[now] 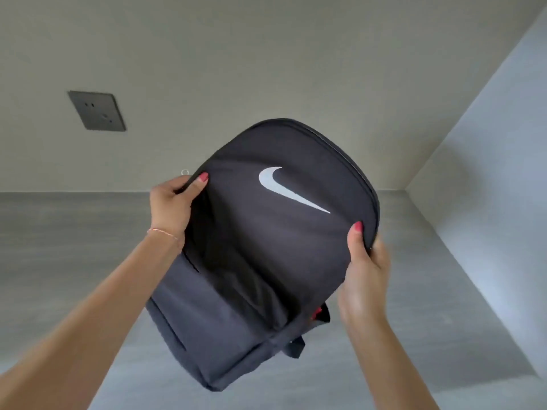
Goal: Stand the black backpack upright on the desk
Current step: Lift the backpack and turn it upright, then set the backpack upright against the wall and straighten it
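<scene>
Both hands, left hand and right hand, clasp the tilted black backpack, top pointing up-right.

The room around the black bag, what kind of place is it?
Probably a plain indoor desk nook: a bare grey desk surface, pale walls meeting in a corner, and a dark square wall socket.
</scene>
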